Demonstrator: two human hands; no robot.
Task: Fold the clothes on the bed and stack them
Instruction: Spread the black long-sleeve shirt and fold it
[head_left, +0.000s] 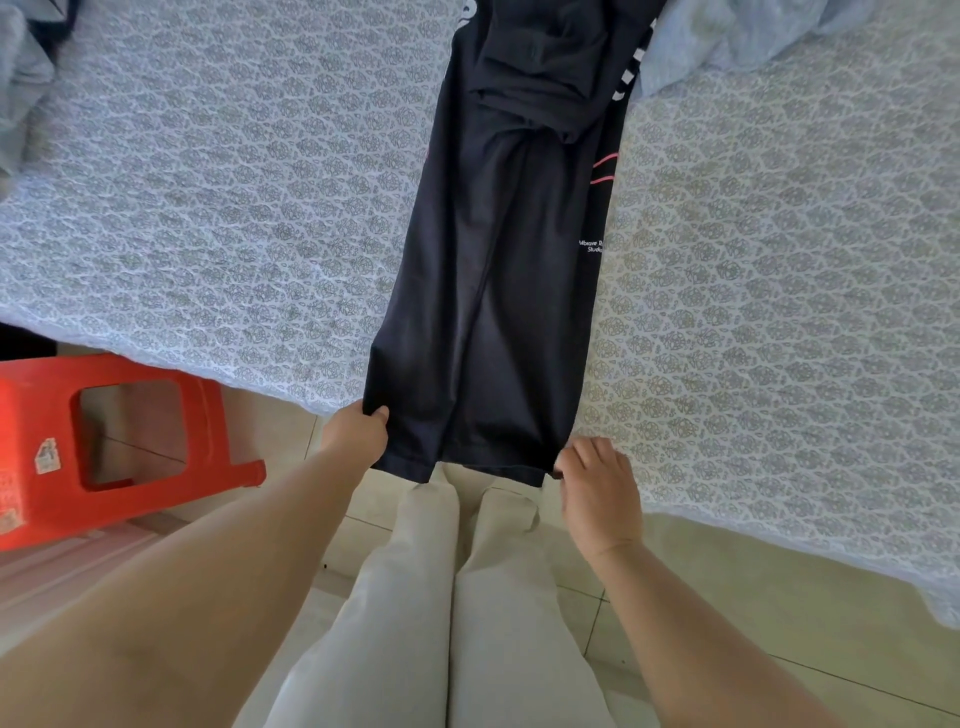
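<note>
Where the bed fills most of the room in sight, its cover is a pale blue-grey quilted cloth stitched all over with a leafy, netted pattern. Beneath its near edge runs a floor of pale glossy tiles with thin dark joints. Down the middle of the bed lies the black garment, folded lengthwise into a long narrow strip, its far end bunched in soft creases and its near hem hanging just over the bed's edge. Along its right side show pink curved lines, white block shapes too cut off to read, and small white lettering that reads partly "Unbrave" and "Studio". A red plastic stool with a square cut-out and a worn sticker stands on the floor at the left. Rumpled light blue cloth lies at the far right of the bed. The left hand pinches the hem's left corner, fingers curled round the fabric. The right hand pinches the right corner between thumb and fingers.
</note>
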